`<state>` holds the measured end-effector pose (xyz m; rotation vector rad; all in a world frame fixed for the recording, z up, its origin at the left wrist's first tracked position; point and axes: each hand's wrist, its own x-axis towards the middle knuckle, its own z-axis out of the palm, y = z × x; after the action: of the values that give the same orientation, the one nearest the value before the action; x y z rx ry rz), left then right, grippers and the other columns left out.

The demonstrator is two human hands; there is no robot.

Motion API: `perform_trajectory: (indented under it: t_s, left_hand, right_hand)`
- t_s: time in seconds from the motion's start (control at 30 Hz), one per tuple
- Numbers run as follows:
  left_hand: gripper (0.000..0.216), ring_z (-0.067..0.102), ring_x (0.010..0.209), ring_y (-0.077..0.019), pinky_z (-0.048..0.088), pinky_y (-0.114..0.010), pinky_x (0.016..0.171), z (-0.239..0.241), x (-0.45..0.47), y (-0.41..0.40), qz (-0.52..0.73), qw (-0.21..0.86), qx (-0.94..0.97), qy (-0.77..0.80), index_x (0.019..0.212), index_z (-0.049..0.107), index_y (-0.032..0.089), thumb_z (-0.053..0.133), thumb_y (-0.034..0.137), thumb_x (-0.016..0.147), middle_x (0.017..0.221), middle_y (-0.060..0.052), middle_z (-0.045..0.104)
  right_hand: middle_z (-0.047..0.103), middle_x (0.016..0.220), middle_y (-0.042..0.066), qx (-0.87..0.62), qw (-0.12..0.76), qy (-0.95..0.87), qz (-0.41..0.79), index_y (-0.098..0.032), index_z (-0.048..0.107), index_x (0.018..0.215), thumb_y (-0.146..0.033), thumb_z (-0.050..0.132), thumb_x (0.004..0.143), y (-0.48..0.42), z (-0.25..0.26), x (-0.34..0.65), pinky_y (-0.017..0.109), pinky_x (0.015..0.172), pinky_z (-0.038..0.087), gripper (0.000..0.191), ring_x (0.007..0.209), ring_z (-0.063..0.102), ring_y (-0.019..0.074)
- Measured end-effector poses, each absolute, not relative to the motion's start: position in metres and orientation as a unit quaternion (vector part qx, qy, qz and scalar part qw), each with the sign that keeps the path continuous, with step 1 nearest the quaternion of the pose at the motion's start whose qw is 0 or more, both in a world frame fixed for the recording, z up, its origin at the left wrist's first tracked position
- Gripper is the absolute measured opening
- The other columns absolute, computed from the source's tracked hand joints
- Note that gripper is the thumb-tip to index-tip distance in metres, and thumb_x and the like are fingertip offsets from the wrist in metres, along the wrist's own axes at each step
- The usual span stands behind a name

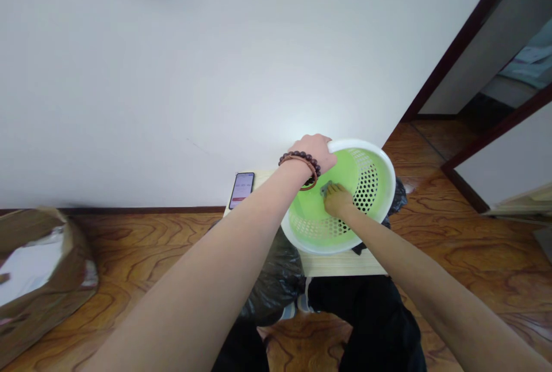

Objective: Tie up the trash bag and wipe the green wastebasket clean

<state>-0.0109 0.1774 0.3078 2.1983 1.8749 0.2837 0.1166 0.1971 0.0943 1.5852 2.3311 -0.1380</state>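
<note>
A green and white plastic basket (390, 188) with perforated sides rests tilted over a small pale wooden table (345, 264). My left hand (314, 150), with a beaded bracelet (302, 156) at the wrist, is closed round the white rim on the far left side. Down inside the basket, my right hand (337, 199) presses a small grey cloth (325, 188) against the green inner surface. The fingers of that hand are bunched over the cloth and partly hide it.
Left of the basket, a phone (242, 190) lies on the table by the white wall (194, 73). Black plastic bags (278, 280) bulge beside the table. An open cardboard box (73, 251) stands on the wooden floor at left. A doorway (457, 96) is at right.
</note>
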Motion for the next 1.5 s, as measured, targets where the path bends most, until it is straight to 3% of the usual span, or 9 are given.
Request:
perform_trajectory:
  t_s: [0.33,0.53,0.7,0.83,0.97,1.07,1.2,1.37,1.5]
  left_hand:
    - [0.040,0.061,0.086,-0.0224,0.046,-0.031,0.074,0.303,-0.033,0.165,0.081,0.078,0.710,0.696,0.115,0.055,0.032,0.042,0.036,0.078,0.093,-0.006,0.065]
    - [0.080,0.050,0.104,-0.0265,0.041,-0.039,0.082,0.326,-0.019,0.137,0.058,-0.047,0.756,0.650,0.142,-0.001,0.033,0.047,0.025,0.078,0.126,-0.011,0.047]
    - [0.062,0.046,0.107,-0.0255,0.039,-0.035,0.080,0.337,-0.001,0.136,0.007,-0.121,0.843,0.525,0.137,0.020,0.044,0.041,0.022,0.082,0.132,-0.006,0.038]
    - [0.046,0.055,0.089,-0.0230,0.039,-0.035,0.075,0.334,-0.013,0.142,-0.029,-0.096,0.833,0.543,0.133,0.030,0.038,0.029,0.042,0.087,0.118,-0.009,0.050]
    - [0.057,0.056,0.092,-0.0284,0.039,-0.039,0.077,0.333,-0.023,0.148,-0.061,-0.103,0.784,0.609,0.128,0.041,0.025,0.019,0.056,0.085,0.098,-0.011,0.060]
    - [0.055,0.055,0.097,-0.0288,0.039,-0.040,0.079,0.335,-0.024,0.153,-0.038,-0.117,0.791,0.599,0.135,0.033,0.021,0.022,0.047,0.087,0.110,-0.013,0.057]
    - [0.061,0.057,0.095,-0.0207,0.040,-0.034,0.081,0.332,-0.023,0.163,-0.006,-0.074,0.858,0.509,0.142,0.010,0.036,0.032,0.033,0.086,0.127,-0.005,0.046]
    - [0.052,0.054,0.104,-0.0204,0.038,-0.035,0.089,0.320,-0.027,0.181,0.080,-0.008,0.884,0.461,0.141,0.020,0.034,0.023,0.041,0.089,0.122,-0.003,0.054]
    - [0.051,0.049,0.113,-0.0197,0.036,-0.035,0.094,0.312,-0.030,0.186,0.121,0.034,0.883,0.452,0.137,0.030,0.033,0.019,0.047,0.090,0.130,0.000,0.051]
  right_hand:
    - [0.045,0.132,0.016,0.539,0.167,0.811,-0.154,-0.010,0.048,0.126,-0.021,0.038,0.082,0.173,0.100,0.071,0.037,0.098,0.032,0.047,0.120,0.043,0.0247]
    - [0.057,0.118,0.018,0.552,0.212,0.792,-0.149,-0.009,0.060,0.113,-0.019,0.045,0.078,0.162,0.123,0.076,0.038,0.086,0.043,0.039,0.108,0.054,0.0273]
    - [0.054,0.122,0.018,0.563,0.210,0.790,-0.123,-0.009,0.059,0.116,-0.019,0.042,0.081,0.150,0.127,0.082,0.039,0.090,0.039,0.040,0.111,0.051,0.0267]
    - [0.040,0.135,0.018,0.579,0.202,0.784,-0.100,-0.007,0.050,0.126,-0.018,0.040,0.082,0.150,0.125,0.096,0.041,0.101,0.027,0.046,0.125,0.036,0.0261]
    - [0.032,0.140,0.018,0.580,0.187,0.791,-0.050,-0.004,0.046,0.129,-0.018,0.037,0.084,0.155,0.124,0.107,0.041,0.106,0.015,0.048,0.131,0.025,0.0248]
    - [0.034,0.139,0.020,0.578,0.165,0.799,-0.032,-0.003,0.050,0.125,-0.018,0.035,0.084,0.162,0.123,0.110,0.040,0.106,0.014,0.046,0.129,0.028,0.0258]
    - [0.038,0.136,0.020,0.572,0.168,0.801,-0.050,-0.004,0.052,0.123,-0.015,0.033,0.085,0.174,0.119,0.108,0.038,0.102,0.021,0.044,0.125,0.034,0.0249]
    - [0.049,0.129,0.017,0.556,0.178,0.811,-0.040,-0.010,0.060,0.115,-0.020,0.041,0.081,0.196,0.113,0.106,0.040,0.099,0.025,0.040,0.121,0.037,0.0265]
    - [0.042,0.135,0.014,0.566,0.175,0.806,0.002,-0.012,0.055,0.122,-0.023,0.041,0.081,0.215,0.098,0.106,0.044,0.106,0.008,0.044,0.128,0.027,0.0258]
